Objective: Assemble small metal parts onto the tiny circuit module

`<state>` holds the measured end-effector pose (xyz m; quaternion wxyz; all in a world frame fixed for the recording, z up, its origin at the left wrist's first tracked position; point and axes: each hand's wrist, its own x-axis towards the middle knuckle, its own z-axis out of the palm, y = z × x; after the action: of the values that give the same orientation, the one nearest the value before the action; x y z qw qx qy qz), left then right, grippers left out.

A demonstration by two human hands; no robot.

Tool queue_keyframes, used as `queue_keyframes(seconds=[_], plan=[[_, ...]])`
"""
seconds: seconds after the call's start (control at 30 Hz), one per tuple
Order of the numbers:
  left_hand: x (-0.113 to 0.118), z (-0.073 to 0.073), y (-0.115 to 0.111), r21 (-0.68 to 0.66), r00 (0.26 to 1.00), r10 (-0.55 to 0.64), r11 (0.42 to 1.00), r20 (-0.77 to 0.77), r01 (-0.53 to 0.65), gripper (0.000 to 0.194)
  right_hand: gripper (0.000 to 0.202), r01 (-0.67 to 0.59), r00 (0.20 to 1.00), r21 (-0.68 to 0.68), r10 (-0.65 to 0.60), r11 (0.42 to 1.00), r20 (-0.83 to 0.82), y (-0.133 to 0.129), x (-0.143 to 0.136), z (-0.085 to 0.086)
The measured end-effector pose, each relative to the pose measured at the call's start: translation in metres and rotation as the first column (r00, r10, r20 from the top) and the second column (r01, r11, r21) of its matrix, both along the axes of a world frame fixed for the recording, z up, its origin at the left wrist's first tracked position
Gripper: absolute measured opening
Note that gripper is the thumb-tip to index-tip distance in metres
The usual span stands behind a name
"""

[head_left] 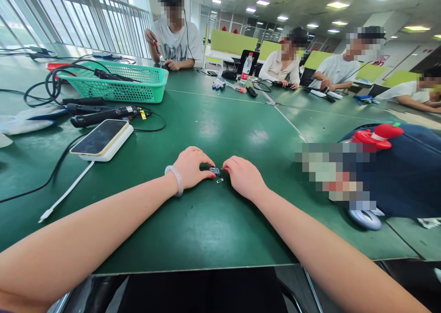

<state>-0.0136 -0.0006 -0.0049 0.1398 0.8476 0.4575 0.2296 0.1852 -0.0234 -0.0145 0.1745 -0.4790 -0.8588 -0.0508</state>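
My left hand point(193, 167), with a pale bangle point(178, 180) at the wrist, pinches a small circuit board point(214, 171) between thumb and forefinger, low over the green table. Just right of the board is my right hand point(244, 176), its fingers closed in a pinch. A tiny bit shows at those fingertips, too small to name. Below the board a small flat rectangular frame point(220, 180) lies on the table, apart from both hands.
Left of my hands a phone point(101, 137) rests on a white block with a cable. Behind it are black tools point(106, 115) and a green basket point(120, 85). A dark bag point(406, 166) lies at right. A bottle point(246, 69) and several people are across the table.
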Motion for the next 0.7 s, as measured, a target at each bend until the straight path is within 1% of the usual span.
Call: queue_keyframes(seconds=[0.1, 0.27, 0.53, 0.7], plan=[[0.0007, -0.0004, 0.0003, 0.002, 0.999, -0.034, 0.999, 0.027, 0.034, 0.027, 0.021, -0.055, 0.997, 0.024, 0.056, 0.998, -0.059, -0.0039, -0.0043, 0.0025], [0.0018, -0.0014, 0.0015, 0.024, 0.994, -0.077, 0.997, 0.073, 0.075, 0.025, 0.022, -0.109, 0.992, 0.026, 0.111, 0.994, -0.062, -0.0078, -0.0091, 0.0023], [0.0028, -0.0011, 0.0031, 0.033, 0.995, -0.074, 0.997, 0.071, 0.072, 0.025, 0.024, -0.085, 0.995, 0.014, 0.086, 0.996, -0.058, -0.0093, -0.0092, 0.0054], [0.0023, 0.0003, 0.0020, 0.006, 0.996, -0.039, 0.999, 0.078, 0.039, 0.025, 0.018, -0.045, 0.984, -0.030, 0.039, 0.999, -0.173, -0.0109, -0.0077, 0.0089]])
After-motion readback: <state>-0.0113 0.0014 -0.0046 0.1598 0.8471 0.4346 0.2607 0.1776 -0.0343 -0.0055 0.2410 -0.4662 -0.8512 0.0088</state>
